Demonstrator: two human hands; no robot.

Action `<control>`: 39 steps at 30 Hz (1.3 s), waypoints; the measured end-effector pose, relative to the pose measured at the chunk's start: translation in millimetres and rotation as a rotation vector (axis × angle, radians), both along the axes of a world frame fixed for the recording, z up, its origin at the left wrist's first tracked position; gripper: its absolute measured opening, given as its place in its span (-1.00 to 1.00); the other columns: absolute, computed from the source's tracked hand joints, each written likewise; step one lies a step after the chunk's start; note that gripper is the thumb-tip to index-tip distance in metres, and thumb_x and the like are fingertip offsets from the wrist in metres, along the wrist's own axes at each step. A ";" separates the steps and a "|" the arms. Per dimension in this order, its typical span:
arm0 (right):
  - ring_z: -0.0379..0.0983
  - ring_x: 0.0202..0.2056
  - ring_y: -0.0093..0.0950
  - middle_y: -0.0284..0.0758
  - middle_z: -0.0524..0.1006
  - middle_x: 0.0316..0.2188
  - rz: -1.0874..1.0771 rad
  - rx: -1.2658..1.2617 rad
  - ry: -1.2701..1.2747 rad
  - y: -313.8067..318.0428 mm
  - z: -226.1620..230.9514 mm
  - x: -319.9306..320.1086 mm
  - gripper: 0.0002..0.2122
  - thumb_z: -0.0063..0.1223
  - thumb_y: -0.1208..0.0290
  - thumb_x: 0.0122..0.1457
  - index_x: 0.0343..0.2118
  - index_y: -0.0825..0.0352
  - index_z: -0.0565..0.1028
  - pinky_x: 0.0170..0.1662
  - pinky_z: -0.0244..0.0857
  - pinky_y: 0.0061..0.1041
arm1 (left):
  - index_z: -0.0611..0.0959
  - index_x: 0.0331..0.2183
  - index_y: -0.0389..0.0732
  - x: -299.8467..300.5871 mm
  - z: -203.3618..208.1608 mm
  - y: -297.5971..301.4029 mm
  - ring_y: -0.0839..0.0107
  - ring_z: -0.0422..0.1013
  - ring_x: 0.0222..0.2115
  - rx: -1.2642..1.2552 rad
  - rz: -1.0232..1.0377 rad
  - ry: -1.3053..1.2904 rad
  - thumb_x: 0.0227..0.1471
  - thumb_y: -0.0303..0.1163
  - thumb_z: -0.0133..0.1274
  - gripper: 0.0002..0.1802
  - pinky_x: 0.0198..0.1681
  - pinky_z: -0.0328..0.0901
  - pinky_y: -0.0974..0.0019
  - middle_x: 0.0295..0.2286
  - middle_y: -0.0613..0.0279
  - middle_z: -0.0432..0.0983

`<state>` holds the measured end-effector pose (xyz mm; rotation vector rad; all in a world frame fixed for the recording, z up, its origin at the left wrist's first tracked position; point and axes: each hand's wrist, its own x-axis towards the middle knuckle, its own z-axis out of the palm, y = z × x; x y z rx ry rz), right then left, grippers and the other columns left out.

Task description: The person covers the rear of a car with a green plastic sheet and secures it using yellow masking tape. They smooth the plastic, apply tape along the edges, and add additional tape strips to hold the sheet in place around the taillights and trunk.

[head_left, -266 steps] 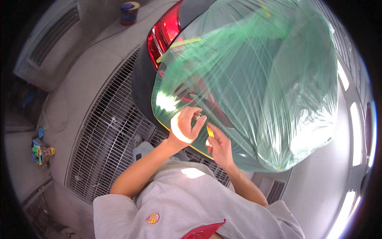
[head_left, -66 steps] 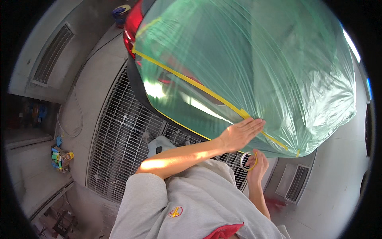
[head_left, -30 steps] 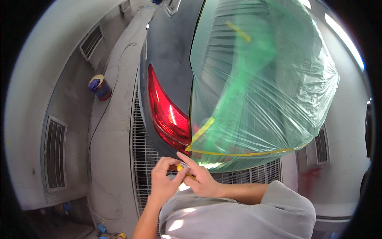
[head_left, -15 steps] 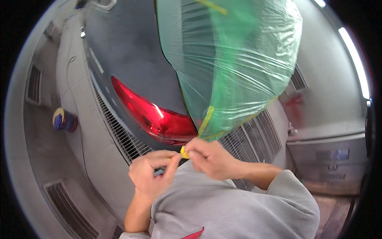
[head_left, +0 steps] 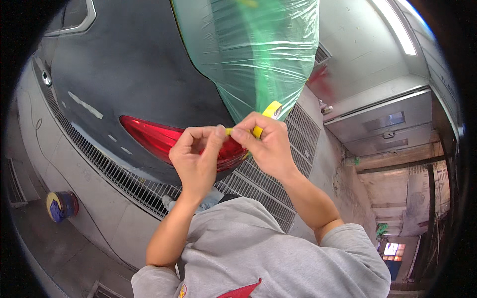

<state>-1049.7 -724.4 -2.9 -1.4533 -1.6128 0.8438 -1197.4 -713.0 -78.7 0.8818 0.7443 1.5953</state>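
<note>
Yellow tape roll (head_left: 273,109), one: in right hand (head_left: 269,145), near red tail light (head_left: 151,136). I see fingers clasping roll, left hand (head_left: 196,155) pinching short strip (head_left: 229,131). I judge roll light, firm; strip thin, sticky; best held by rim, end.

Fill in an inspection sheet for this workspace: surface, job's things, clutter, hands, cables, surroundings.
Surface: dark car body with pale patches; floor grating below.
Job's things: yellow tape roll, short strip drawn out between the hands; green film covers part of the car, red tail light uncovered.
Clutter: round container with blue material at its mouth, on the left floor.
Hands: left hand pinches the strip in its fingers; right hand holds the roll.
Cables: thin line along the left floor; cable or hose, cannot tell.
Surroundings: grey wall, lit lamp upper right.
</note>
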 end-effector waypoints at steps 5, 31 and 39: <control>0.29 -0.55 -0.72 -0.44 0.49 -0.60 -0.145 0.296 -0.363 45.3 -2.9 0.4 -0.80 0.37 0.39 0.16 -0.39 0.41 0.58 -0.46 0.20 -0.62 | 0.66 -0.08 -0.42 -7.1 -12.2 31.3 0.59 0.49 -0.39 -0.021 0.195 0.064 0.22 -0.42 0.24 -0.70 -0.28 0.41 0.50 -0.34 0.26 0.63; 0.25 -0.60 -0.72 -0.45 0.44 -0.69 -0.050 0.254 -0.432 112.3 4.3 24.4 -0.66 0.50 0.29 0.03 -0.54 0.41 0.52 -0.54 0.14 -0.59 | 0.63 -0.17 -0.26 11.4 -11.2 52.3 0.14 0.50 -0.22 0.548 0.472 0.826 -0.04 -0.54 0.27 -0.68 -0.12 0.30 0.12 -0.24 0.15 0.61; 0.56 -0.51 -0.13 -0.10 0.55 -0.66 -0.070 0.160 -0.683 119.1 19.8 28.7 -0.59 0.43 0.04 0.00 -0.52 0.38 0.60 -0.40 0.37 -0.20 | 0.36 0.23 -0.42 22.7 -10.8 51.6 -0.14 0.23 0.28 0.663 0.289 1.069 -0.13 -0.41 0.31 -0.12 0.35 0.07 -0.14 0.23 -0.18 0.32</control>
